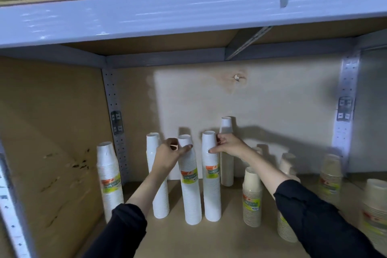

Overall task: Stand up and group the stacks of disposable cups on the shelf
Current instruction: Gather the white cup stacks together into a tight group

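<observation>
Both hands steady two upright white cup stacks mid-shelf.
Left hand (170, 151) grips one white stack (190, 184), right hand (227, 145) its neighbour (212, 178), seemingly to close them together.

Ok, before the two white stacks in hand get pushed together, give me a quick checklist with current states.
1. Left hand gripping its white stack near the top: ok.
2. Right hand gripping its white stack near the top: ok.
3. Both held stacks upright on the shelf board: ok.
4. Gap between the two held stacks free of objects: ok.
5. Beige stack to the right stands apart from the right-hand stack: ok.
6. Tall stack behind touching the right hand: cannot tell.
</observation>
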Tool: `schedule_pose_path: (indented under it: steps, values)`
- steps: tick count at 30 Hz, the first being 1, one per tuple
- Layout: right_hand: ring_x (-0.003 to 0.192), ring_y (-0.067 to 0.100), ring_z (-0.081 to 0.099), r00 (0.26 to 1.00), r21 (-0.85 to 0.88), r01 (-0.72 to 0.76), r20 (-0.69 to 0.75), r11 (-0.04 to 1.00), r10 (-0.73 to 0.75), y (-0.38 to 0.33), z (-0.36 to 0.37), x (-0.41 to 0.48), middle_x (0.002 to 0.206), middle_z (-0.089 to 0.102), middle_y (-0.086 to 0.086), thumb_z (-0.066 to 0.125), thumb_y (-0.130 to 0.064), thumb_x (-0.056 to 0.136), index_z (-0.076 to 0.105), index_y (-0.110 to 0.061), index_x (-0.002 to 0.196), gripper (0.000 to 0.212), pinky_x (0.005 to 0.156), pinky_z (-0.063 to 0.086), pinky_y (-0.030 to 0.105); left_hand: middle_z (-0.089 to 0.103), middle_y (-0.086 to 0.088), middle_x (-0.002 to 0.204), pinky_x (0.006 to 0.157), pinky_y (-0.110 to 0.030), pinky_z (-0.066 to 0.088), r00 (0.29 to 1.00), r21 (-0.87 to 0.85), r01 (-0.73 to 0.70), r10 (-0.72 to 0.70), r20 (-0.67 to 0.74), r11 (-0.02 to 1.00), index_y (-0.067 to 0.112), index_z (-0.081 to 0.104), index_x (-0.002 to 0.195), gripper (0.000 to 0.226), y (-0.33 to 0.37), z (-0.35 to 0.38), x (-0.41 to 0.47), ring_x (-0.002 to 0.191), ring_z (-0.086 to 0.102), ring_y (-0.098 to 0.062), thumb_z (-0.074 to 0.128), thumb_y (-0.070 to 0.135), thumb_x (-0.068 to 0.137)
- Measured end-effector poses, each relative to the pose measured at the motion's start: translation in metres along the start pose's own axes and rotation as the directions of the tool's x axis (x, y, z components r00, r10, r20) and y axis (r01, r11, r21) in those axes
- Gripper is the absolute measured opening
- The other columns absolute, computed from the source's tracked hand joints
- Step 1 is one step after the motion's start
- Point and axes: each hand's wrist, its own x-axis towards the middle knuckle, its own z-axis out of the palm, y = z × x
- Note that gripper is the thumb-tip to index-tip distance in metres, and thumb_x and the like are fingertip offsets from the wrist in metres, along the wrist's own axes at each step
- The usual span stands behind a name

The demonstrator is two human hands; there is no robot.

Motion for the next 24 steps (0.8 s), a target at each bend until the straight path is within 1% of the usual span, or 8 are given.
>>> schedule_pose_path:
  steps: [3, 6, 7, 10, 14, 18, 21, 24]
  values:
    - [0.111, 0.028, 0.061, 0.999, 0.042, 0.016, -0.053, 0.999, -0.014, -0.001, 0.014, 0.0, 0.117, 0.066, 0.015, 0.076, -0.011, 0.073, 0.061, -0.003, 0.114, 0.044, 0.102, 0.045, 0.045, 0.064, -0.008, 0.112, 0.072, -0.02, 0.041, 1.0, 0.034, -0.008, 0.007, 0.017, 0.999, 0.005, 0.056, 0.117, 0.05, -0.001, 0.005, -0.001, 0.091, 0.055, -0.015, 0.072, 0.031, 0.077]
    - [0.113, 0.028, 0.06, 0.995, 0.071, 0.003, -0.098, 0.997, 0.004, 0.001, 0.022, 0.001, 0.121, 0.064, 0.014, 0.076, -0.013, 0.073, 0.058, -0.003, 0.121, 0.052, 0.101, 0.046, 0.046, 0.063, -0.01, 0.119, 0.077, -0.022, 0.044, 0.999, 0.048, -0.008, 0.006, 0.046, 0.999, 0.004, 0.053, 0.122, 0.054, -0.003, 0.008, -0.002, 0.1, 0.059, -0.021, 0.072, 0.03, 0.079]
    - [0.113, 0.028, 0.06, 0.993, 0.082, -0.006, -0.115, 0.997, 0.015, 0.002, 0.024, 0.001, 0.121, 0.064, 0.014, 0.076, -0.013, 0.072, 0.057, -0.003, 0.122, 0.053, 0.101, 0.046, 0.046, 0.063, -0.01, 0.119, 0.077, -0.022, 0.044, 0.999, 0.047, -0.009, 0.007, 0.042, 0.999, 0.004, 0.053, 0.122, 0.053, -0.003, 0.009, -0.001, 0.098, 0.059, -0.019, 0.072, 0.03, 0.078]
    - [0.109, 0.027, 0.061, 0.982, 0.1, -0.018, -0.183, 0.995, 0.037, 0.002, 0.026, -0.003, 0.117, 0.066, 0.013, 0.077, -0.013, 0.07, 0.06, -0.003, 0.116, 0.051, 0.097, 0.049, 0.043, 0.066, -0.008, 0.109, 0.071, -0.02, 0.043, 0.999, 0.039, -0.028, 0.027, 0.029, 0.999, 0.005, 0.058, 0.115, 0.047, -0.002, 0.009, -0.001, 0.086, 0.055, -0.013, 0.073, 0.028, 0.077]
    - [0.106, 0.027, 0.063, 0.97, 0.103, -0.011, -0.239, 0.995, 0.035, -0.002, 0.025, -0.011, 0.113, 0.068, 0.014, 0.079, -0.011, 0.068, 0.063, -0.001, 0.11, 0.046, 0.091, 0.051, 0.037, 0.063, 0.002, 0.087, 0.056, -0.01, 0.04, 0.993, 0.07, -0.107, 0.103, 0.051, 0.992, 0.008, 0.063, 0.101, 0.037, 0.002, 0.007, -0.005, 0.076, 0.057, -0.012, 0.075, 0.03, 0.073]
    - [0.103, 0.027, 0.064, 0.965, 0.093, 0.003, -0.261, 0.996, 0.021, -0.013, 0.024, -0.026, 0.11, 0.068, 0.014, 0.079, -0.01, 0.067, 0.064, 0.002, 0.108, 0.046, 0.086, 0.051, 0.035, 0.059, 0.01, 0.068, 0.047, -0.003, 0.04, 0.985, 0.079, -0.167, 0.162, 0.066, 0.983, 0.014, 0.06, 0.081, 0.025, 0.008, 0.0, -0.012, 0.062, 0.053, 0.0, 0.076, 0.031, 0.072]
    - [0.092, 0.022, 0.062, 0.97, 0.104, 0.011, -0.243, 0.994, 0.014, -0.024, 0.024, -0.04, 0.096, 0.065, 0.011, 0.079, -0.008, 0.068, 0.064, 0.007, 0.103, 0.04, 0.066, 0.047, 0.026, 0.059, 0.002, 0.066, 0.047, -0.012, 0.038, 0.982, 0.088, -0.174, 0.167, 0.083, 0.981, 0.011, 0.059, 0.075, 0.028, 0.013, -0.007, -0.021, 0.06, 0.052, -0.009, 0.076, 0.033, 0.072]
    - [0.085, 0.017, 0.057, 0.969, 0.112, 0.016, -0.246, 0.994, 0.013, -0.031, 0.026, -0.053, 0.09, 0.06, 0.009, 0.079, -0.007, 0.068, 0.064, 0.005, 0.099, 0.036, 0.055, 0.039, 0.02, 0.062, -0.002, 0.077, 0.056, -0.02, 0.042, 0.983, 0.066, -0.171, 0.165, 0.083, 0.983, 0.012, 0.061, 0.08, 0.026, 0.016, -0.014, -0.029, 0.072, 0.055, -0.015, 0.076, 0.031, 0.072]
